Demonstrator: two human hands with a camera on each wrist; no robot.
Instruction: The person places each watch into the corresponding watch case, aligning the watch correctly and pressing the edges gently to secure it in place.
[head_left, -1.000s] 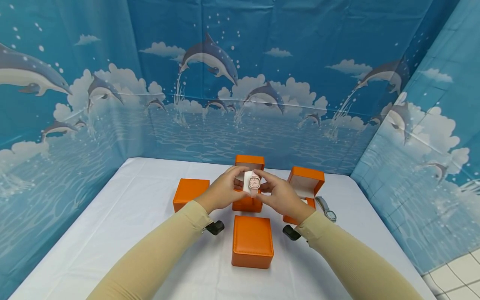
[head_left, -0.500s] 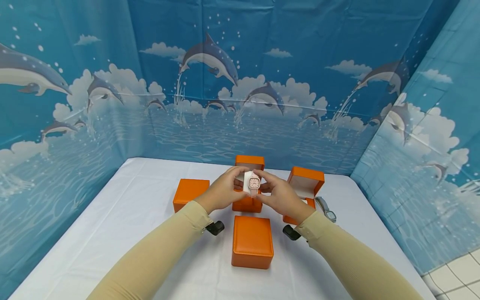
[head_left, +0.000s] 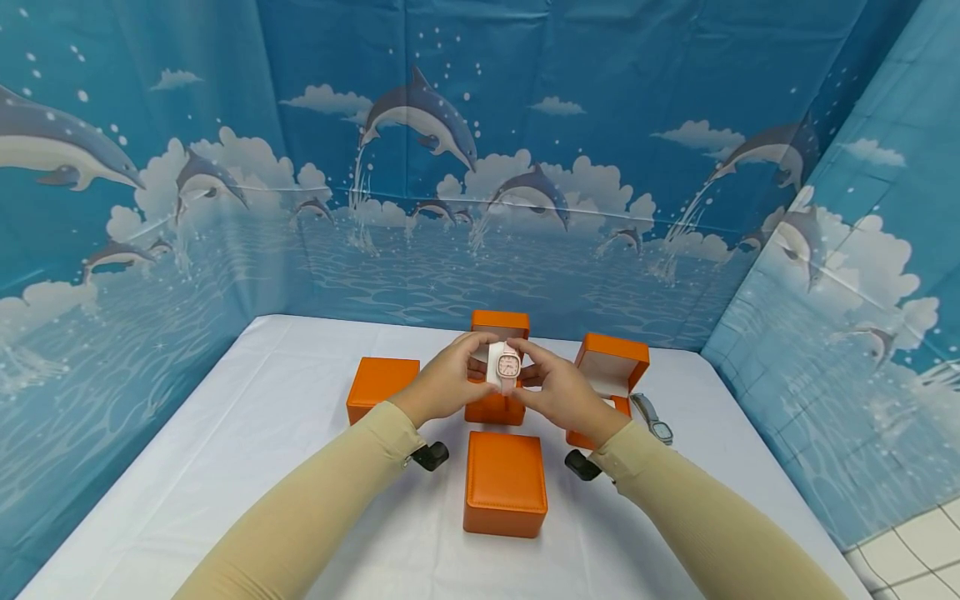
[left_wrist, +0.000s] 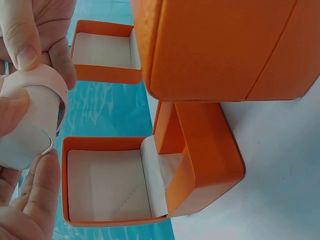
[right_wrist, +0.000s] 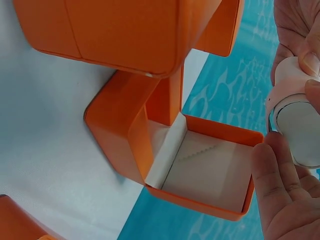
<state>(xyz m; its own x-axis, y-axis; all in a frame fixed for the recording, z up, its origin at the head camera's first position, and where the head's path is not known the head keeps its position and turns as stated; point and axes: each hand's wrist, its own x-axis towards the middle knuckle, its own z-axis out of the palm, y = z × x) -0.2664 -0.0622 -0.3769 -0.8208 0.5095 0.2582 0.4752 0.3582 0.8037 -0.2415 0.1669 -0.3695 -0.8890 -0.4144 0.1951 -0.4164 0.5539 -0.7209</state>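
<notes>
Both my hands hold a white watch cushion (head_left: 493, 367) in front of an open orange box (head_left: 498, 408) at the middle back. Around its right part lies a pink wristwatch (head_left: 509, 367) with a squarish dial facing me. My left hand (head_left: 448, 375) grips the cushion from the left. From the right, my right hand (head_left: 558, 387) pinches the watch and the cushion's right end. The strap (left_wrist: 50, 80) wraps round the cushion in the left wrist view. An empty slot shows in the open box (right_wrist: 120, 125) in the right wrist view.
Closed orange boxes stand at front centre (head_left: 506, 483) and left (head_left: 382, 383). Another open box (head_left: 611, 362) is behind my right forearm. Next to it lies a grey wristwatch (head_left: 652, 419). A dolphin-print curtain (head_left: 450, 250) borders the white tabletop (head_left: 262, 400).
</notes>
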